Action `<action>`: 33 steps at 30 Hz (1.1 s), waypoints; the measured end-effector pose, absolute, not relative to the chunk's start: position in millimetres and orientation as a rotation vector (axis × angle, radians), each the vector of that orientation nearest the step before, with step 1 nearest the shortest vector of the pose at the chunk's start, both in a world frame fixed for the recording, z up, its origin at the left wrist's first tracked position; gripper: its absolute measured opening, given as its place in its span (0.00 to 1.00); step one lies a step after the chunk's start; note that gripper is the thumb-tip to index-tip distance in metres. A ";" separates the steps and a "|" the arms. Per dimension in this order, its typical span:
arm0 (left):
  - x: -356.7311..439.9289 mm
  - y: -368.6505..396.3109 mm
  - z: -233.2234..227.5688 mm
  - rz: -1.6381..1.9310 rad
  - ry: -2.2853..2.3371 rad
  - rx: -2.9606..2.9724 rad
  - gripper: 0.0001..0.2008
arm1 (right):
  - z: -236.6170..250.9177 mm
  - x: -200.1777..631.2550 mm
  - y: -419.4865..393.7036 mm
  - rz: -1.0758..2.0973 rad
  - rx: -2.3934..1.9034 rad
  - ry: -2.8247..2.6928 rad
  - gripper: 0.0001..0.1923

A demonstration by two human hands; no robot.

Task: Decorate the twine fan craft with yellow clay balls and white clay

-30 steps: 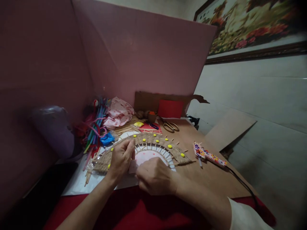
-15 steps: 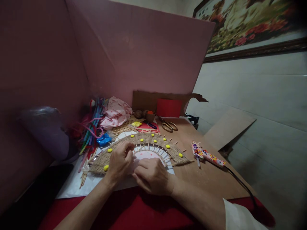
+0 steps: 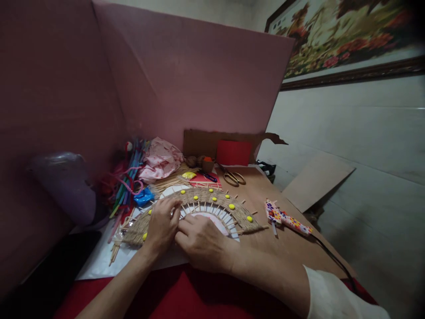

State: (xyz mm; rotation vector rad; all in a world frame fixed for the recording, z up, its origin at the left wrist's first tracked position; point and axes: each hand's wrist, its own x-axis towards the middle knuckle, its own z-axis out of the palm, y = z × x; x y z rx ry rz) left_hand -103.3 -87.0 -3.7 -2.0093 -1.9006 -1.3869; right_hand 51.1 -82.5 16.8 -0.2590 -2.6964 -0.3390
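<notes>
A half-ring fan (image 3: 206,195) of woven twine on thin wooden sticks, set with several yellow dots, lies on white sheet material. My left hand (image 3: 164,223) rests over its left inner edge, the fingers curled in a pinch. Close against it, my right hand (image 3: 202,241) is closed too, with its fingertips near the left hand's. A pale pink piece (image 3: 212,221) shows inside the arch, partly covered by my right hand. Whatever the fingertips grip is hidden.
To the right lies a flower-patterned glue gun (image 3: 285,217) with a black cord. Scissors (image 3: 233,177), a red card (image 3: 234,153) and a small yellow packet (image 3: 189,175) are behind the fan. Pipe cleaners (image 3: 128,177), pink cloth (image 3: 161,159) and a blue packet (image 3: 144,196) sit at left.
My right hand has moved left, closing the gap to my left hand and covering the part of the pink piece that showed between them. The left hand has shifted slightly left.
</notes>
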 end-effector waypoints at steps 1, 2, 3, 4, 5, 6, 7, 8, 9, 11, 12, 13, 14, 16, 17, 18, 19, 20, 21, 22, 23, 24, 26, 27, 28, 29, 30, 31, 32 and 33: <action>-103.0 -87.6 -2.8 -1.395 -1.910 -1.990 0.08 | 13.6 51.0 -80.0 -0.349 -0.270 -2.674 0.06; -102.5 -88.3 -2.0 -1.397 -1.915 -1.981 0.08 | 9.8 51.3 -77.4 -0.355 -0.278 -2.653 0.07; -101.7 -89.0 -1.6 -1.393 -1.915 -1.979 0.08 | 5.8 51.8 -75.2 -0.355 -0.279 -2.639 0.07; -100.9 -89.6 -1.6 -1.384 -1.912 -1.982 0.08 | 2.0 52.4 -73.5 -0.350 -0.278 -2.628 0.07; -100.1 -90.1 -2.0 -1.370 -1.904 -1.992 0.08 | -1.3 52.9 -72.2 -0.342 -0.277 -2.621 0.07; -99.3 -90.5 -2.6 -1.354 -1.894 -2.008 0.07 | -4.1 53.2 -71.5 -0.335 -0.278 -2.614 0.06; -98.5 -90.8 -3.4 -1.333 -1.884 -2.028 0.07 | -6.4 53.3 -71.1 -0.328 -0.282 -2.608 0.05; -97.9 -90.9 -4.2 -1.310 -1.877 -2.049 0.07 | -8.1 53.3 -71.1 -0.322 -0.287 -2.601 0.04; -97.4 -90.9 -4.8 -1.285 -1.875 -2.064 0.07 | -9.3 53.0 -71.2 -0.316 -0.295 -2.594 0.04; -96.6 -90.8 -5.2 -1.232 -1.888 -2.073 0.09 | -11.0 52.5 -71.6 -0.305 -0.310 -2.583 0.04; -96.4 -90.8 -5.0 -1.212 -1.900 -2.065 0.10 | -11.5 52.3 -71.7 -0.299 -0.315 -2.581 0.04; -96.2 -90.8 -4.5 -1.200 -1.913 -2.054 0.11 | -11.9 52.3 -71.7 -0.295 -0.319 -2.579 0.04; -96.1 -90.8 -3.9 -1.196 -1.923 -2.044 0.11 | -12.2 52.4 -71.6 -0.290 -0.323 -2.579 0.04; -96.0 -91.1 -2.7 -1.201 -1.940 -2.039 0.13 | -12.3 53.2 -71.5 -0.273 -0.326 -2.583 0.04; -95.8 -91.3 -2.3 -1.212 -1.947 -2.032 0.14 | -12.2 53.6 -71.6 -0.264 -0.328 -2.585 0.04; -95.8 -91.5 -2.0 -1.227 -1.954 -2.022 0.14 | -12.0 54.1 -71.7 -0.254 -0.329 -2.586 0.04; -95.9 -91.5 -1.8 -1.244 -1.963 -2.011 0.14 | -11.7 54.6 -71.9 -0.245 -0.329 -2.586 0.05; -96.3 -91.3 -1.5 -1.264 -1.976 -1.995 0.14 | -11.3 55.0 -72.2 -0.235 -0.326 -2.586 0.06; -97.4 -90.7 -0.9 -1.279 -1.993 -1.982 0.13 | -10.9 55.4 -72.5 -0.222 -0.321 -2.582 0.06; -99.4 -89.7 0.3 -1.287 -2.013 -1.973 0.12 | -10.6 55.7 -72.8 -0.207 -0.315 -2.577 0.07; -102.6 -88.2 2.5 -1.284 -2.038 -1.970 0.12 | -10.3 56.0 -73.1 -0.191 -0.308 -2.572 0.08; -107.2 -86.3 6.0 -1.272 -2.066 -1.975 0.11 | -10.1 56.3 -73.4 -0.179 -0.304 -2.568 0.08; -120.6 -81.8 17.5 -1.238 -2.131 -1.974 0.10 | -10.0 57.0 -73.6 -0.170 -0.305 -2.572 0.08; -129.2 -79.3 25.3 -1.234 -2.163 -1.975 0.10 | -10.2 57.2 -73.6 -0.174 -0.308 -2.579 0.07; -138.7 -76.7 33.8 -1.242 -2.197 -1.944 0.09 | -10.5 57.5 -73.4 -0.181 -0.311 -2.587 0.06; -148.6 -74.1 42.4 -1.250 -2.234 -1.910 0.09 | -10.9 57.6 -73.1 -0.188 -0.313 -2.592 0.06; -158.4 -71.3 50.3 -1.262 -2.262 -1.895 0.10 | -11.3 57.7 -72.7 -0.192 -0.311 -2.594 0.05; -167.7 -68.4 56.7 -1.251 -2.292 -1.886 0.11 | -11.7 57.7 -72.3 -0.195 -0.306 -2.592 0.05; -176.0 -65.2 61.1 -1.209 -2.317 -1.842 0.11 | -12.0 57.7 -71.9 -0.197 -0.302 -2.588 0.04; -183.2 -61.8 63.0 -1.129 -2.331 -1.780 0.11 | -12.1 57.7 -71.5 -0.196 -0.297 -2.585 0.04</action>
